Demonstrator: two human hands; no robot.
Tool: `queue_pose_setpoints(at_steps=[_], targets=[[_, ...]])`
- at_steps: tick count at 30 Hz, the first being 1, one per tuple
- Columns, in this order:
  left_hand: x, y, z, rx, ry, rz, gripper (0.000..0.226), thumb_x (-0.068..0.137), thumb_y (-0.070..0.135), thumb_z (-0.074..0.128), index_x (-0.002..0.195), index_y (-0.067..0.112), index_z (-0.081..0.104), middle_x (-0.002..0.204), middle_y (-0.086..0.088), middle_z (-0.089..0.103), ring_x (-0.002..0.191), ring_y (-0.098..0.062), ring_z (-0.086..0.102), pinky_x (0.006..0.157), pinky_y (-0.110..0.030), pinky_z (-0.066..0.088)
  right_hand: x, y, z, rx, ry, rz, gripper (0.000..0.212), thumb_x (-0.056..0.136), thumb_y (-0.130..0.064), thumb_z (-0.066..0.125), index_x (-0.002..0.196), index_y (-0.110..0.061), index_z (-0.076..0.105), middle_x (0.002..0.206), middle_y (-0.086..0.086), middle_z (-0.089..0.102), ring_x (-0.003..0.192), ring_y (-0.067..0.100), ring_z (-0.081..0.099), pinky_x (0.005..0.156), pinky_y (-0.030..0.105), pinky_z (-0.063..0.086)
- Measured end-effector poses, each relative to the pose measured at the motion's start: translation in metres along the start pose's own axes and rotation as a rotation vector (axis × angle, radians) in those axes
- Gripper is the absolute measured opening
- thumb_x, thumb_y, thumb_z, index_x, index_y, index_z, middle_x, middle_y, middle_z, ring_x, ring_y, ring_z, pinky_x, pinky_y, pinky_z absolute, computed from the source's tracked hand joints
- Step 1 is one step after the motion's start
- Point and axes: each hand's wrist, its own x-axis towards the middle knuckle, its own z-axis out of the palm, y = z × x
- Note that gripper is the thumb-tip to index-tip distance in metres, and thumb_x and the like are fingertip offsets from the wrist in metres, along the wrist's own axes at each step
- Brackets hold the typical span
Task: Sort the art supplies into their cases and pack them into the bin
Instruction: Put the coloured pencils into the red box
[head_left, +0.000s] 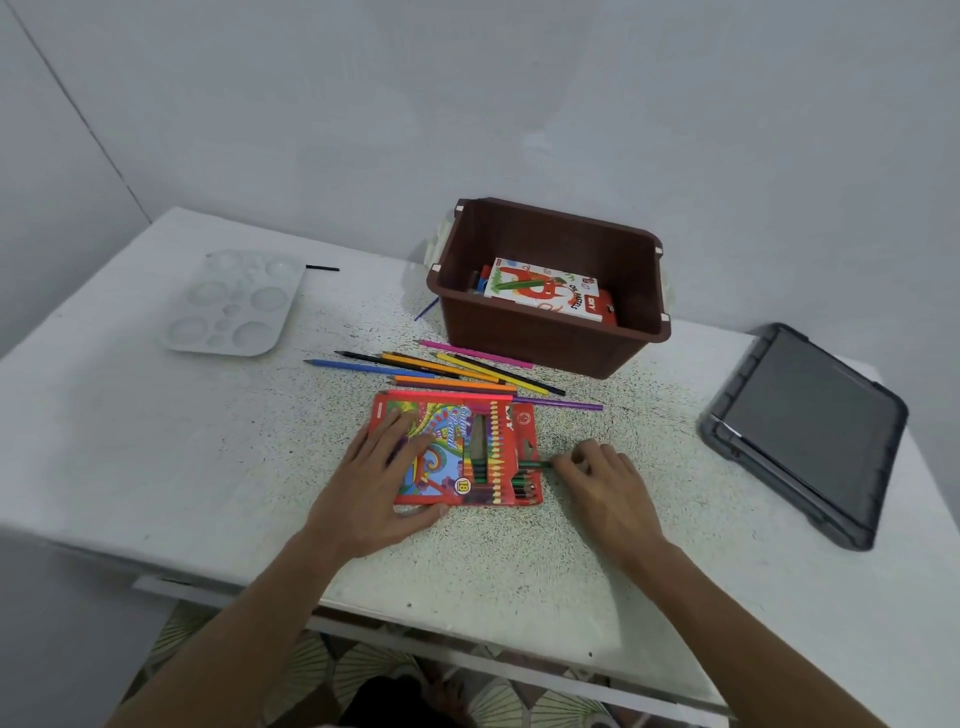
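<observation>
- The left hand (384, 478) lies flat on the red pencil box (457, 452), fingers straight and spread, with the thumb along the box's near edge. I'd say it pins the box so it won't skid across the table (519, 561).
- The right hand (602, 483) pinches a green pencil (535, 464) between thumb and curled fingertips. The pencil's far end is inside the box's open right end, where other pencils lie in a row.
- The box sits flat with its mouth towards the right hand, likely so each pencil slides straight in.
- The loose pencils (447, 371) lie fanned just behind the box, between it and the brown bin (550, 343), within easy reach.
- The bin stands open with a pastel box (545, 291) inside. A grey lid (805, 431) rests off to the right, out of the way.
- A white palette (234, 301) sits well apart on the left.
</observation>
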Motion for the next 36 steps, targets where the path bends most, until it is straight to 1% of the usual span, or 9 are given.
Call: queue_pose_setpoints(at_steps=[5, 10, 14, 16, 20, 25, 30, 34, 36], targets=[[-0.002, -0.001, 0.001, -0.025, 0.016, 0.020, 0.087, 0.081, 0.082, 0.043, 0.145, 0.024, 0.041, 0.158, -0.004, 0.029, 0.150, -0.019, 0.014, 0.119, -0.042, 0.015, 0.003, -0.037, 0.014, 0.123, 0.072, 0.116, 0.040, 0.080, -0.015, 0.076, 0.119, -0.018, 0.066, 0.089, 0.004, 0.056, 0.074, 0.019, 0.052, 0.063, 0.033, 0.048], [-0.001, 0.002, -0.002, -0.098, 0.055, -0.020, 0.081, 0.084, 0.080, 0.038, 0.144, 0.025, 0.042, 0.159, -0.003, 0.026, 0.146, -0.021, 0.025, 0.112, -0.044, 0.029, -0.001, -0.047, 0.017, 0.233, 0.152, 0.220, 0.034, 0.096, -0.019, 0.043, 0.121, -0.012, 0.064, 0.097, -0.001, 0.061, 0.083, 0.015, 0.046, 0.072, 0.029, 0.040], [0.005, 0.001, -0.006, -0.268, 0.171, -0.106, 0.070, 0.091, 0.069, 0.041, 0.141, 0.020, 0.045, 0.155, 0.002, 0.028, 0.135, -0.006, 0.037, 0.090, -0.026, 0.049, 0.000, -0.049, 0.018, 0.197, 0.130, 0.222, 0.034, 0.096, -0.021, 0.041, 0.120, -0.012, 0.062, 0.099, 0.000, 0.061, 0.083, 0.017, 0.047, 0.072, 0.032, 0.044], [0.017, -0.002, -0.008, -0.304, 0.229, -0.229, 0.059, 0.095, 0.057, 0.046, 0.138, 0.018, 0.047, 0.153, -0.002, 0.033, 0.128, -0.009, 0.046, 0.083, -0.029, 0.054, 0.000, -0.049, 0.019, 0.160, 0.121, 0.225, 0.035, 0.096, -0.023, 0.039, 0.120, -0.012, 0.062, 0.098, 0.001, 0.061, 0.082, 0.018, 0.048, 0.071, 0.033, 0.046], [0.048, -0.020, -0.019, -0.101, 0.327, -0.340, 0.032, 0.099, 0.032, 0.049, 0.120, 0.012, 0.063, 0.130, -0.012, 0.060, 0.109, -0.027, 0.063, 0.088, -0.048, 0.052, -0.001, -0.050, 0.018, 0.122, 0.127, 0.233, 0.038, 0.094, -0.023, 0.037, 0.120, -0.012, 0.061, 0.097, 0.001, 0.060, 0.081, 0.017, 0.048, 0.068, 0.033, 0.048], [0.075, -0.047, -0.046, 0.081, 0.239, -0.300, 0.024, 0.091, 0.005, 0.062, 0.113, 0.010, 0.070, 0.106, -0.012, 0.069, 0.083, -0.029, 0.066, 0.069, -0.042, 0.056, -0.001, -0.050, 0.020, 0.116, 0.125, 0.234, 0.039, 0.093, -0.026, 0.036, 0.119, -0.012, 0.062, 0.095, 0.001, 0.060, 0.079, 0.017, 0.047, 0.068, 0.032, 0.047], [0.090, -0.068, -0.060, 0.368, 0.034, -0.265, 0.025, 0.091, 0.011, 0.061, 0.114, 0.016, 0.070, 0.105, -0.008, 0.069, 0.088, -0.029, 0.063, 0.074, -0.040, 0.047, 0.000, -0.051, 0.022, 0.098, 0.135, 0.229, 0.037, 0.092, -0.025, 0.039, 0.120, -0.012, 0.060, 0.094, 0.001, 0.060, 0.079, 0.017, 0.047, 0.067, 0.031, 0.046], [0.092, -0.072, -0.057, 0.524, -0.090, -0.229, 0.024, 0.092, 0.021, 0.061, 0.116, 0.019, 0.064, 0.107, -0.004, 0.065, 0.093, -0.025, 0.062, 0.081, -0.040, 0.046, 0.001, -0.050, 0.024, 0.109, 0.143, 0.233, 0.030, 0.088, -0.018, 0.056, 0.117, -0.012, 0.062, 0.095, 0.001, 0.060, 0.080, 0.017, 0.048, 0.069, 0.032, 0.045], [0.091, -0.073, -0.054, 0.561, -0.106, -0.210, 0.027, 0.090, 0.025, 0.065, 0.116, 0.018, 0.062, 0.105, -0.004, 0.064, 0.094, -0.024, 0.061, 0.080, -0.039, 0.047, 0.001, -0.050, 0.023, 0.109, 0.145, 0.233, 0.032, 0.089, -0.021, 0.050, 0.117, -0.013, 0.062, 0.095, 0.001, 0.060, 0.081, 0.016, 0.047, 0.069, 0.031, 0.045]])
